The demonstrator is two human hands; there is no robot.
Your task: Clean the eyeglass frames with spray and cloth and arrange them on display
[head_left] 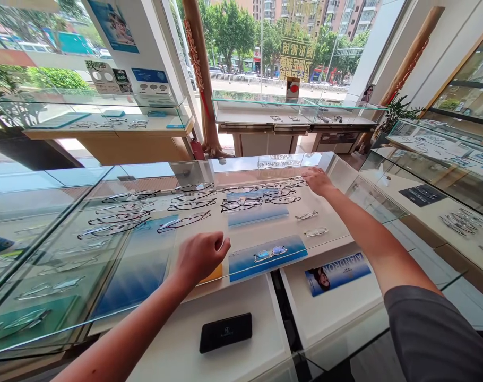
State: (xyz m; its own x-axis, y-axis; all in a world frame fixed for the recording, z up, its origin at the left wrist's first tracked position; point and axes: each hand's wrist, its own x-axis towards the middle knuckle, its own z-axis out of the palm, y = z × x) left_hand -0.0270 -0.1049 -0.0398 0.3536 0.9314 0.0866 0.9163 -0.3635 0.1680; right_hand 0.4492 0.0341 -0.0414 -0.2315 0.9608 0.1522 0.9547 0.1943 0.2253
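Over the back right of the glass display case (337, 164), my right hand (319, 181) reaches out with bent fingers. Its fingertips pinch at the end of a pair of eyeglasses (299, 182) in the back row, partly covered by the hand. My left hand (204, 255) is curled closed near the case's front edge, with nothing showing in it; whether it rests on the glass I cannot tell. Rows of dark-framed eyeglasses (241, 204) lie between the hands. Closer in, blue-tinted eyeglasses (270, 253) sit on a blue card (241, 269).
A black case (225, 332) lies in an open white drawer (165, 345) below. Beside it, a blue printed card (339, 273) is in another compartment. More glass counters (424, 212) stand right and by the windows. A wooden post (201, 79) rises behind.
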